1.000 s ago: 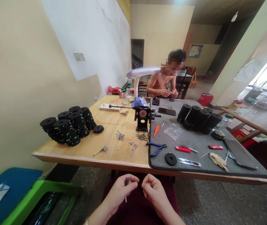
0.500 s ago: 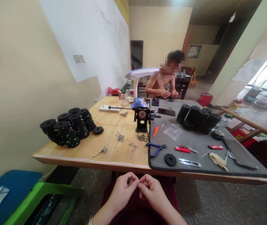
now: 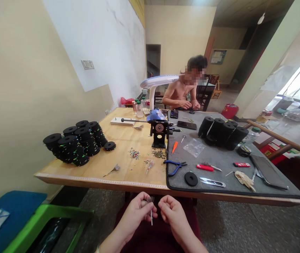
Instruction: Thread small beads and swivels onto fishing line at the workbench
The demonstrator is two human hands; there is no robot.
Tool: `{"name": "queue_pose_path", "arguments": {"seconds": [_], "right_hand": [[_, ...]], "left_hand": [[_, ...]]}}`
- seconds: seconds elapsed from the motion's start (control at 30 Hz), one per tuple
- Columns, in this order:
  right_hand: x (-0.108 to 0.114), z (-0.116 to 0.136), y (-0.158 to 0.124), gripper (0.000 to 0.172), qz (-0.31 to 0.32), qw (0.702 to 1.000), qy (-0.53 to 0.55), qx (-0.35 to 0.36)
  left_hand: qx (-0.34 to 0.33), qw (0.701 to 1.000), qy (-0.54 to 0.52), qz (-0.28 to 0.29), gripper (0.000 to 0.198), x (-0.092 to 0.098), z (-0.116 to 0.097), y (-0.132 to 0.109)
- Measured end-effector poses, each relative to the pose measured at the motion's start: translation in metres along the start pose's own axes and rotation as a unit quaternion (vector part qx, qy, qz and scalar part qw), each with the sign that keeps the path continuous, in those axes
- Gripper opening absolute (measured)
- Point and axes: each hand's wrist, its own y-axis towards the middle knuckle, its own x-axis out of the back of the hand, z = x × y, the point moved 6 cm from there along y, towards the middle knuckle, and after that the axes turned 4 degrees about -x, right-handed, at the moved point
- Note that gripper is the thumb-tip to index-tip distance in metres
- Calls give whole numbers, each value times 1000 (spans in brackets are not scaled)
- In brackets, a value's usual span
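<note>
My left hand (image 3: 139,211) is closed over my lap, just in front of the table edge. Its fingers pinch a thin pale stick (image 3: 151,219) with a dark upper end; the kind is not clear. Close beside it, my right hand (image 3: 173,213) is also closed, thumb against forefinger. Anything in that pinch is too small to make out. A small gap separates the two hands. Beyond them on the wooden table (image 3: 81,175) lie a fan-topped little bundle (image 3: 115,168), a second small bundle (image 3: 149,166) and a pile of coloured beads (image 3: 134,153).
Black foam spools (image 3: 82,140) stand stacked at left, more spools (image 3: 219,131) at right. A black winding device (image 3: 159,133) stands mid-table below a lamp (image 3: 159,81). Blue pliers (image 3: 175,167), a foam ring (image 3: 191,179) and snips (image 3: 213,182) lie on the grey mat. A person sits opposite.
My hands have moved apart from touching. The pale stick now shows below my left fingers, where only a dark bit was visible before.
</note>
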Motion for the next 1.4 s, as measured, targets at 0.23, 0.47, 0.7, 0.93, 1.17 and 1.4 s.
{"name": "queue_pose_path", "arguments": {"seconds": [0.23,0.47,0.7,0.93,1.17,1.4], "right_hand": [[2,-2,0,33,-15,1000,-2,-5],[3,1,-2,33,-33,999,-15,-11],[2,-1,0,31,-35,998,-44,8],[0,-3,3,25,-46,990,-123,49],[1,2,0,20,-51,981,-174,71],[0,2,-1,22,-46,980,-176,81]], "left_hand": [[5,1000,-1,-10,23,-2,3,0],[6,1000,-1,-19,22,0,7,0],[-22,998,49,-31,26,-3,5,3],[-53,992,107,-40,29,-5,5,2],[-67,990,125,-30,25,-5,6,1],[-60,994,85,-25,27,-9,6,2]]}}
